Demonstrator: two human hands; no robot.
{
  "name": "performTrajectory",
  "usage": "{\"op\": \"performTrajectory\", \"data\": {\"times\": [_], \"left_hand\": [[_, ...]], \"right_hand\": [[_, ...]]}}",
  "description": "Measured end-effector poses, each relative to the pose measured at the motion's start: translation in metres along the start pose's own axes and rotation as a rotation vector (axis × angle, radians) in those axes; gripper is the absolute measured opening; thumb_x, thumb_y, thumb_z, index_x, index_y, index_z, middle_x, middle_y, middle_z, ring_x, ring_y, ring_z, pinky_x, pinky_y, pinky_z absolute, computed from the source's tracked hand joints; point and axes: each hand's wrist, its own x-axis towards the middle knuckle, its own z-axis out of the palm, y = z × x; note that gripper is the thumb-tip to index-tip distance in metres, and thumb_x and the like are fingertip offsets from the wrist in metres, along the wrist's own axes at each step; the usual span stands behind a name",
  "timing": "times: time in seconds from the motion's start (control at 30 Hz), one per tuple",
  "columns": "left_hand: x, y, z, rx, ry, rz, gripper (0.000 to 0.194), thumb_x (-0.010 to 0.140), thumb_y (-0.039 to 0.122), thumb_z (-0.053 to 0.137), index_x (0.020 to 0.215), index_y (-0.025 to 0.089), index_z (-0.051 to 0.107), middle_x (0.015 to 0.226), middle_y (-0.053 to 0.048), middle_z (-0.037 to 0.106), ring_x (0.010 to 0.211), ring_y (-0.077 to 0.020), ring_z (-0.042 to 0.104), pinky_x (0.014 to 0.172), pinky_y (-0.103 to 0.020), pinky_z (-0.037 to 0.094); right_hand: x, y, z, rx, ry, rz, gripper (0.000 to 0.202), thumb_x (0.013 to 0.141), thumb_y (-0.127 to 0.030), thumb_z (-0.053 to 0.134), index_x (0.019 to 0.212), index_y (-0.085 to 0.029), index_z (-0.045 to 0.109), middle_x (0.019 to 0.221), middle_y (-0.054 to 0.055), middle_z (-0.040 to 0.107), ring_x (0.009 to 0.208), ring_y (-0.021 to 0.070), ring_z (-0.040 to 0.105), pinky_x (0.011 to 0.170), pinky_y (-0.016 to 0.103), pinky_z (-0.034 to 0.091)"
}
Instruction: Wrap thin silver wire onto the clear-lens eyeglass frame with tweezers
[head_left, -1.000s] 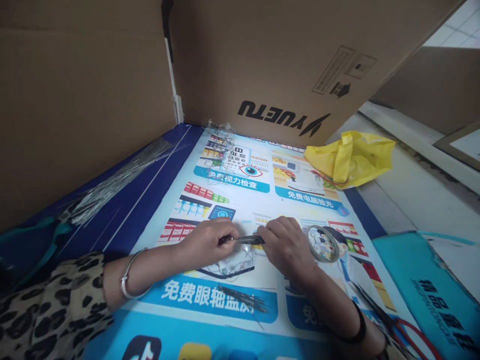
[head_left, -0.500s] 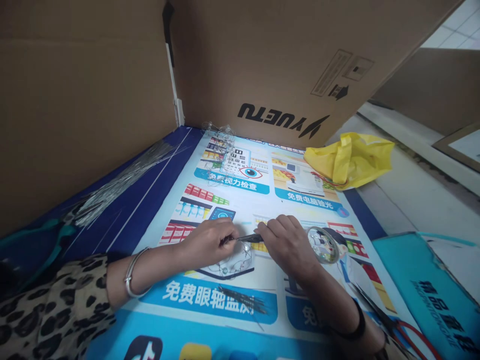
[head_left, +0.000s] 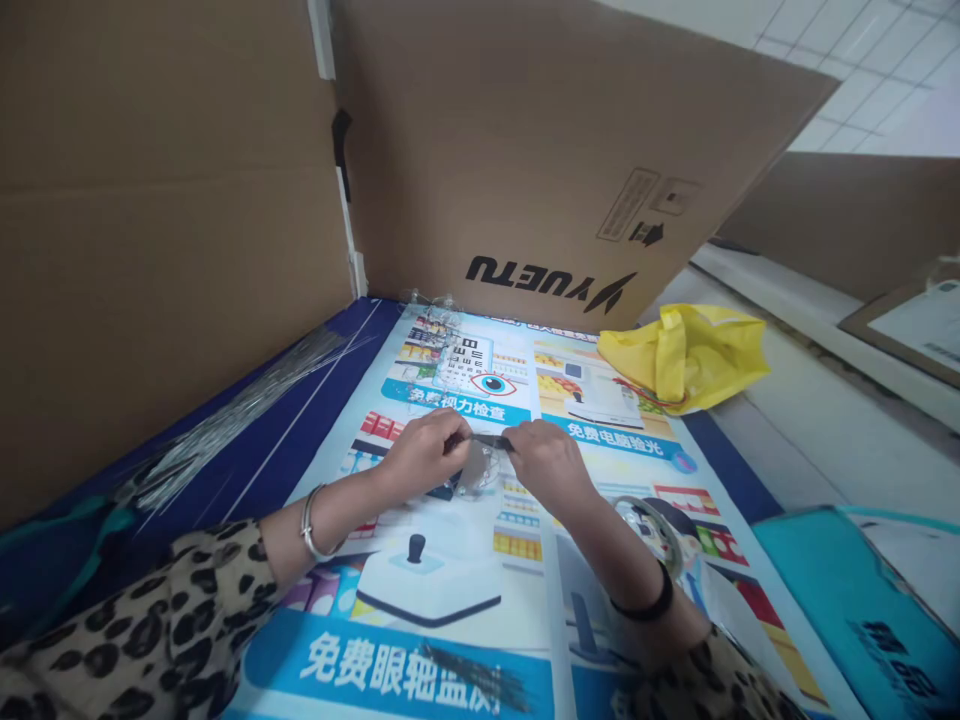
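Observation:
Both my hands meet over the printed sheet (head_left: 457, 620), in the middle of the view. My left hand (head_left: 424, 455) is closed, thumb against curled fingers, on a thin wire. A loose tangle of this wire with small clear beads (head_left: 476, 475) hangs below the fingertips. In my right hand (head_left: 547, 462) is a slim dark pointed tool (head_left: 491, 440), its tip at the left fingers; its kind is not plain. Nearer to me lies a bunch of short dark wires (head_left: 472, 672). Partly behind my right forearm sits a round clear dish or ring (head_left: 660, 530).
Silver wires (head_left: 232, 410) lie in a bundle at left, near a teal-handled tool (head_left: 112, 515). More beaded wire (head_left: 431, 325) lies at the back. A yellow bag (head_left: 690, 355) and a teal case (head_left: 847, 590) are at right. Cardboard walls (head_left: 450, 160) stand behind.
Both hands have moved away from me over the sheet, carrying the beaded wire and the dark tool. My view has shifted, and the red-handled scissors at lower right are out of sight.

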Motion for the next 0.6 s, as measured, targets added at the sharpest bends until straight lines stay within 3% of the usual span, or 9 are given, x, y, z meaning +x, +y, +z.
{"op": "performTrajectory", "data": {"times": [0.2,0.43,0.6], "left_hand": [[-0.005,-0.008,0.006,-0.112,-0.022,-0.076,0.010,0.069,0.007,0.051,0.065,0.016,0.053,0.063,0.003,0.050,0.059,-0.0088,0.045,0.056,-0.020,0.036],[-0.004,-0.003,0.001,-0.215,-0.083,-0.190,0.005,0.070,0.011,0.053,0.069,0.015,0.057,0.066,0.003,0.053,0.059,-0.0082,0.046,0.055,-0.019,0.036],[-0.006,-0.005,0.001,-0.214,-0.102,-0.177,0.004,0.072,0.013,0.053,0.072,0.016,0.056,0.067,0.003,0.053,0.059,-0.0085,0.046,0.055,-0.019,0.036]], "right_hand": [[-0.002,-0.003,0.013,0.148,-0.143,0.096,0.015,0.081,-0.016,0.050,0.080,-0.020,0.064,0.074,0.002,0.064,0.074,0.0154,0.055,0.064,0.024,0.033],[-0.004,-0.004,0.014,0.205,-0.141,0.122,0.014,0.083,-0.021,0.051,0.082,-0.020,0.065,0.077,0.003,0.065,0.077,0.0159,0.056,0.066,0.024,0.036],[-0.005,-0.005,0.013,0.225,-0.181,0.144,0.013,0.083,-0.021,0.052,0.085,-0.020,0.065,0.082,0.004,0.066,0.081,0.0161,0.057,0.069,0.024,0.037]]}}
